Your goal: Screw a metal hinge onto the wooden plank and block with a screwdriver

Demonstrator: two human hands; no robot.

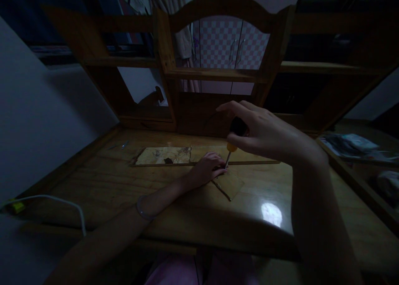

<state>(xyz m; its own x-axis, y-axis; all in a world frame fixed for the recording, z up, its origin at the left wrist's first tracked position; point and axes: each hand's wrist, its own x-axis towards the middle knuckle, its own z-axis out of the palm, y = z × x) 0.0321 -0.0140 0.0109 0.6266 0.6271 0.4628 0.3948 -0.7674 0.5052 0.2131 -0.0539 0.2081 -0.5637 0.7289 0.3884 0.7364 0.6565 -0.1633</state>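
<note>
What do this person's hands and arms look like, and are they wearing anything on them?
Both the left hand and right hand are ungloved, and no sleeves show on the forearms. A thin, rounded, pale band circles the left wrist; none shows on the right.

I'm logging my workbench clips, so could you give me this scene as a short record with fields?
Right hand: holds the screwdriver by its black and yellow handle
Screwdriver shaft: points down, beside the left fingertips
Left hand: low at the small flat piece
Long strip: flat, behind the small piece, blotched toward its left end
Surface: glossy wooden desktop
Left side: white cable
Lighting: dim, one bright glare patch on the desktop
Unclear: exact tip contact
</note>
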